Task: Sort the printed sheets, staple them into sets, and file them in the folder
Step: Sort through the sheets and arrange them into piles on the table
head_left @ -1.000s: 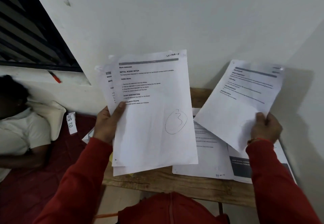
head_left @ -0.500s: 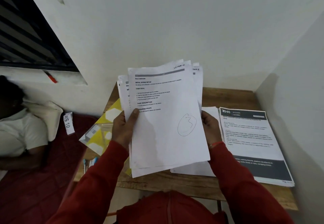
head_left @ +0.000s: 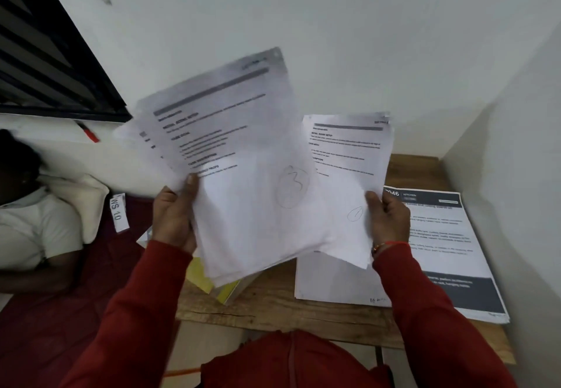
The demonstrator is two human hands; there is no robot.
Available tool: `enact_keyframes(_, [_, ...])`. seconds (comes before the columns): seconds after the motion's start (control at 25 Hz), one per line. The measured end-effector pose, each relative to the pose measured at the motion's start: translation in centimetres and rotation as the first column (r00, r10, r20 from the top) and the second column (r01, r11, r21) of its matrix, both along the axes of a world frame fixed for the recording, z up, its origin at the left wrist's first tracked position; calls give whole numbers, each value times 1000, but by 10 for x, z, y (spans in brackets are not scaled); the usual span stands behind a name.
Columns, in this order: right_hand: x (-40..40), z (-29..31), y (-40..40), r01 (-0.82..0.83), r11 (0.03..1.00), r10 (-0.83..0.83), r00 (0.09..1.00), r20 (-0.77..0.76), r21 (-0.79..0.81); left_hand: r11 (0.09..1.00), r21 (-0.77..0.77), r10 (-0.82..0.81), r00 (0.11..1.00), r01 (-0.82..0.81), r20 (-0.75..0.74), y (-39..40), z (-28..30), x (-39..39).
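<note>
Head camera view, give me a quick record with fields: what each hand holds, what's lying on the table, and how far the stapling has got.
left hand: grips a stack of printed sheets, top page marked with a circled 3, blurred
right hand: pinches a thinner set of sheets by its lower right edge
wooden table: a pile of white sheets, a dark-banded KITCHEN stack, a yellow folder partly hidden
stapling: no stapler in view
</note>
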State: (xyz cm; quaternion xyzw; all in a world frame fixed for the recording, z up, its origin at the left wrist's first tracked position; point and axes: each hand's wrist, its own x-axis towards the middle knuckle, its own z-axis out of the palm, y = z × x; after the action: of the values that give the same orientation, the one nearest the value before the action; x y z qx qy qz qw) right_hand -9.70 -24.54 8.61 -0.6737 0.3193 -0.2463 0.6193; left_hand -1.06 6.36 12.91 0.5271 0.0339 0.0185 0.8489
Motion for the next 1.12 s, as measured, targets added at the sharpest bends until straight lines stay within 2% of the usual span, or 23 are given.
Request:
enact_keyframes(0.16, [-1, -1, 4, -73, 997, 71, 996, -56, -35, 994, -55, -101, 994, 98, -53, 3, -3, 3])
enact_keyframes(0.32, [0, 11, 39, -279, 946, 278, 960, 28, 166, 960, 183, -184, 970, 212, -158, -33, -11, -8])
enact_keyframes(0.4, [-1, 17, 48, -342, 918, 332, 940, 80, 201, 937, 270, -174, 967, 220, -185, -37, -22, -10])
enact_keyframes(0.48, [-2, 20, 49, -359, 907, 341, 933, 114, 219, 938, 248, -191, 956, 244, -221, -35, -27, -11])
enact_keyframes(0.56, [-5, 20, 48, -362, 889, 337, 932, 133, 280, 937, 140, -278, 926, 320, -255, -34, -24, -15])
enact_keyframes(0.64, [-7, 24, 52, -378, 859, 351, 926, 139, 347, 929, 96, -324, 909, 359, -261, -32, -25, -16])
enact_keyframes(0.72, [-4, 28, 51, -360, 848, 348, 932, 104, 389, 941, 148, -262, 932, 304, -249, -29, -29, -14])
enact_keyframes(0.8, [0, 30, 46, -366, 811, 345, 929, 133, 457, 947, 219, -183, 956, 235, -231, -27, -30, -12])
enact_keyframes(0.88, [2, 29, 42, -383, 851, 365, 923, 120, 359, 948, 228, -171, 960, 221, -221, -27, -28, -13])
enact_keyframes(0.96, [3, 29, 39, -327, 911, 316, 945, 82, 251, 947, 196, -209, 951, 255, -227, -28, -25, -16])
enact_keyframes(1.12, [5, 31, 25, -332, 895, 304, 943, 135, 300, 943, 239, -188, 962, 234, -199, -27, -23, -15])
